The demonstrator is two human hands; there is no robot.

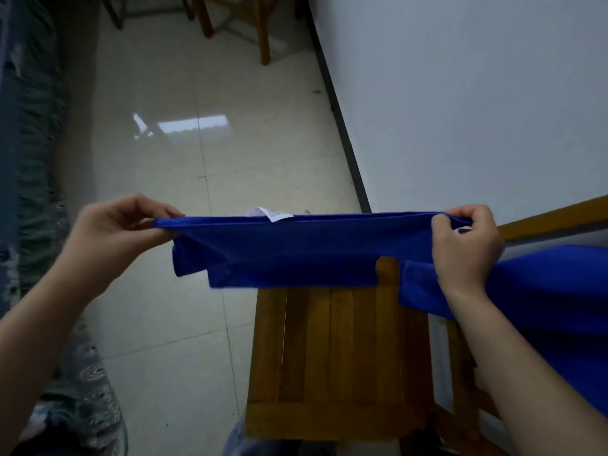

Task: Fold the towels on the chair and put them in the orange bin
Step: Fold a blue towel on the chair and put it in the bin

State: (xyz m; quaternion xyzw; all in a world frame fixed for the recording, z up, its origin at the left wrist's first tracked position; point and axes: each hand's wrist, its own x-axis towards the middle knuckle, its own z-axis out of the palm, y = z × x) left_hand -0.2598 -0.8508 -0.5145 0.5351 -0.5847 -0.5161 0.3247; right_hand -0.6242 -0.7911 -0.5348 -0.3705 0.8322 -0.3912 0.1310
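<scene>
Half-folded blue cloth towel [279,251] stretched mid-frame, long axis left-right, hanging over slatted wooden chair [329,340]. Left hand [121,225] pinches left end, right hand [467,245] pinches right end. No orange bin in view.

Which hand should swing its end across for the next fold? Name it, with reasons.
Left, probably. The left hand pinches the blue towel out over the floor, free to swing; the right hand pinches it by the wooden chair, a steady anchor.
</scene>
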